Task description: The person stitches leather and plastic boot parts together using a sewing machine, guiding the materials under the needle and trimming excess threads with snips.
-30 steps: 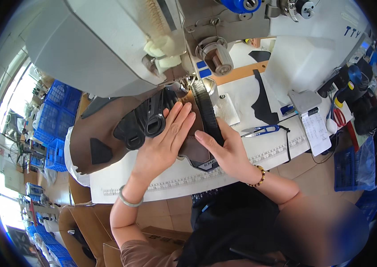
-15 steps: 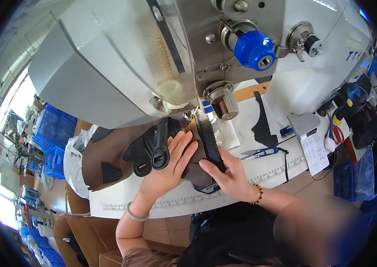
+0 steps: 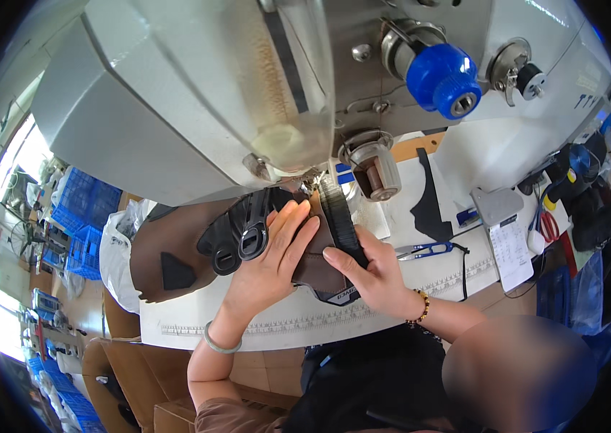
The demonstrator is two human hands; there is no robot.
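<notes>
A dark brown leather piece (image 3: 317, 268) with a ribbed black strip (image 3: 340, 222) lies under the head of a large grey sewing machine (image 3: 197, 101). My left hand (image 3: 271, 263) presses flat on the piece, fingers spread toward the needle area. My right hand (image 3: 369, 273) holds the piece's right edge, thumb and fingers pinching along the black strip. Black looped straps (image 3: 237, 231) stick out left of my left hand. The needle itself is hidden behind the machine head.
Blue-handled thread snips (image 3: 424, 250) lie right of my right hand on the white table (image 3: 262, 328), whose front edge carries a ruler scale. A clipboard with paper (image 3: 506, 238) and tools (image 3: 572, 195) sit at far right. Blue crates (image 3: 78, 224) stand on the left.
The view has come much closer to the machine head, which now fills the upper picture. Both hands stay on the leather piece, shifted slightly toward the needle.
</notes>
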